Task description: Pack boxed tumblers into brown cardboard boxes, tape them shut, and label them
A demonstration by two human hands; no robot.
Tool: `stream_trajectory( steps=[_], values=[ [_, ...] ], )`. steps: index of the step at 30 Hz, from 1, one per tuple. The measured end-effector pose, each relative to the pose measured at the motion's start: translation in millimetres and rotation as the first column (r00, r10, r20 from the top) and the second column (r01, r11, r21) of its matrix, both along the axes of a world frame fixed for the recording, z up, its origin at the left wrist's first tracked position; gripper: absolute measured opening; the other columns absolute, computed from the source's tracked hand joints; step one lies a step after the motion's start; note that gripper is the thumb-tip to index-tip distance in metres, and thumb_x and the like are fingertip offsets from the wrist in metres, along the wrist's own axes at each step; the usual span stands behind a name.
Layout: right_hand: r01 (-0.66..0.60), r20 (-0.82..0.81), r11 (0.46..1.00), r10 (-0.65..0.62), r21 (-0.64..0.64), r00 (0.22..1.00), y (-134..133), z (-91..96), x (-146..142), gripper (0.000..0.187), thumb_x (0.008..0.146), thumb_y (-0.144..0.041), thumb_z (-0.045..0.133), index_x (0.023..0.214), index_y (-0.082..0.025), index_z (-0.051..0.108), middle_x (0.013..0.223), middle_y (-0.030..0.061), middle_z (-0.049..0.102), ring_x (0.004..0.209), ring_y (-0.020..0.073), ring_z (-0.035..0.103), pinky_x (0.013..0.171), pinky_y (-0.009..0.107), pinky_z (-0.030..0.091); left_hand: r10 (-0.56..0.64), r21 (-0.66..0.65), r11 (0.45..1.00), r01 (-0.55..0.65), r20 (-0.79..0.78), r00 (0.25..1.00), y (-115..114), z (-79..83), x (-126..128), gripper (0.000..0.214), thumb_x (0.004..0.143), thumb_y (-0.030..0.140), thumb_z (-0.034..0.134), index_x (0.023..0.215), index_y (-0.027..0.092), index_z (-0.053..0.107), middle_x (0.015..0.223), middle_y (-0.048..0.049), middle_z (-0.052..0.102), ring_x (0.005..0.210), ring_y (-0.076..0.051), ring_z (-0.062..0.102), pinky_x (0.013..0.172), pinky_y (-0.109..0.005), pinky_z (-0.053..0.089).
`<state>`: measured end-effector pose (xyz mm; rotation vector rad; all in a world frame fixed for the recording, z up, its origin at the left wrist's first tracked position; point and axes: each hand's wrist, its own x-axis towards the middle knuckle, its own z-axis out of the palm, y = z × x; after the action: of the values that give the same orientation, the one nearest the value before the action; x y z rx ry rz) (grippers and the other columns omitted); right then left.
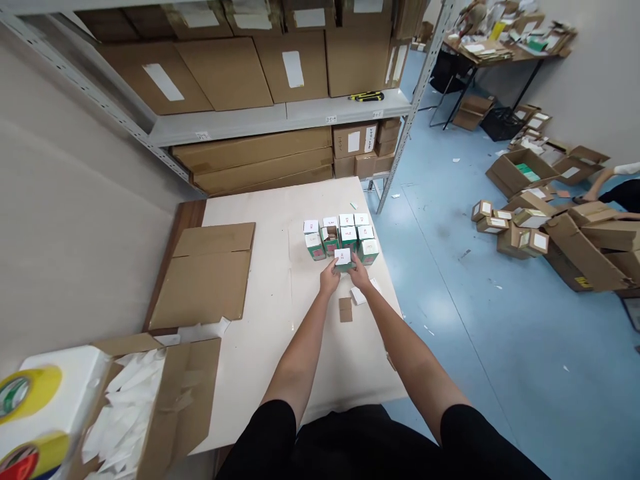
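Between my left hand (329,277) and my right hand (359,273) is a small green-and-white box (343,257), gripped from both sides. Its white top bears small marks. Just beyond it, several matching boxes (347,235) stand close together in rows, most with white tops. One box (330,235) in the group shows brown at its top, where its flaps seem open. Nearer to me, a small brown cardboard piece (345,309) lies on the table, and a white paper item (359,295) lies partly under my right forearm.
A flattened carton (205,280) lies on the left of the white table (270,353). An open carton with white paper (133,407) and yellow tape rolls (30,390) are at lower left. Metal shelving (225,127) with cartons stands behind. Cartons (520,173) and another person's arm (603,183) are at right.
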<state>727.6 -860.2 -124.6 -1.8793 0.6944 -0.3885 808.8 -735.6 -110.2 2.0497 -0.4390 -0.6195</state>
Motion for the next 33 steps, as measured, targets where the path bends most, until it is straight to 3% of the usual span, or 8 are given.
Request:
stream_trajectory(
  steps=[3,5,10,15,23,29,31,33],
  values=[
    [0.026,-0.056,0.986,-0.017,0.163,0.998,15,8.7,-14,0.075,0.079,-0.023,0.057,0.154,-0.018,0.056,0.131,0.0135,0.075,0.083,0.0212,0.071,0.086,0.041,0.063,0.107,0.009,0.994,-0.107,0.021,0.994,17,13.0,-16,0.065,0.091,0.01,0.057,0.154,0.023,0.057,0.142,-0.007,0.07,0.128,-0.021,0.069,0.111,-0.034,0.053],
    [0.039,-0.072,0.981,-0.025,0.19,0.997,33,14.0,-23,0.07,0.08,-0.026,0.059,0.15,-0.019,0.061,0.127,0.0128,0.077,0.078,0.0206,0.07,0.082,0.04,0.063,0.186,0.012,0.983,-0.186,0.014,0.983,35,21.4,-27,0.058,0.092,0.012,0.057,0.148,0.023,0.063,0.136,-0.0074,0.074,0.123,-0.021,0.071,0.109,-0.034,0.054],
    [-0.01,-0.071,0.994,0.017,0.111,0.997,95,23.7,-40,0.058,0.085,-0.03,0.058,0.142,-0.021,0.067,0.123,0.0104,0.077,0.08,0.0206,0.071,0.085,0.041,0.062,0.329,-0.019,0.944,-0.33,-0.033,0.944,96,35.8,-53,0.042,0.097,0.023,0.061,0.137,0.024,0.071,0.13,-0.0072,0.077,0.12,-0.022,0.073,0.106,-0.033,0.055],
    [-0.095,-0.133,0.995,0.095,0.005,0.987,164,34.0,-53,0.047,0.088,-0.029,0.054,0.13,-0.022,0.074,0.116,0.0092,0.077,0.091,0.0227,0.073,0.091,0.041,0.06,0.462,-0.033,0.883,-0.469,-0.12,0.879,170,42.5,-76,0.04,0.096,0.031,0.067,0.134,0.023,0.073,0.131,-0.0089,0.076,0.118,-0.023,0.074,0.107,-0.033,0.054],
    [0.035,-0.144,0.999,-0.029,0.037,0.989,283,27.2,-77,0.04,0.087,-0.036,0.06,0.119,-0.018,0.076,0.108,0.0099,0.079,0.087,0.0228,0.073,0.09,0.039,0.06,0.443,-0.011,0.895,-0.446,-0.102,0.891,286,39.9,-108,0.031,0.093,0.033,0.069,0.121,0.027,0.079,0.12,-0.0033,0.08,0.112,-0.022,0.075,0.103,-0.032,0.055],
    [0.01,-0.374,0.997,0.018,0.072,0.927,351,4.8,-103,0.058,0.085,-0.032,0.065,0.14,-0.014,0.062,0.091,0.005,0.079,0.088,0.0238,0.076,0.092,0.039,0.059,0.386,0.08,0.921,-0.38,-0.08,0.919,354,16.7,-120,0.032,0.091,0.021,0.065,0.12,0.025,0.08,0.115,-0.004,0.082,0.108,-0.021,0.075,0.099,-0.029,0.054],
    [-0.019,-0.387,0.997,0.047,0.077,0.921,364,0.4,-108,0.067,0.087,-0.035,0.067,0.149,-0.012,0.055,0.106,0.0098,0.079,0.09,0.024,0.076,0.095,0.04,0.059,0.339,0.086,0.939,-0.332,-0.078,0.938,369,10.1,-120,0.035,0.092,0.018,0.063,0.123,0.024,0.078,0.116,-0.0044,0.081,0.108,-0.021,0.075,0.099,-0.028,0.054],
    [-0.043,-0.368,0.998,0.057,0.046,0.928,370,-0.5,-110,0.071,0.087,-0.034,0.068,0.154,-0.016,0.05,0.134,0.0149,0.071,0.096,0.0241,0.075,0.099,0.041,0.058,0.278,0.098,0.957,-0.272,-0.058,0.959,378,6.0,-117,0.038,0.092,0.017,0.063,0.126,0.024,0.078,0.118,-0.005,0.08,0.107,-0.021,0.075,0.099,-0.028,0.054]
  ],
)
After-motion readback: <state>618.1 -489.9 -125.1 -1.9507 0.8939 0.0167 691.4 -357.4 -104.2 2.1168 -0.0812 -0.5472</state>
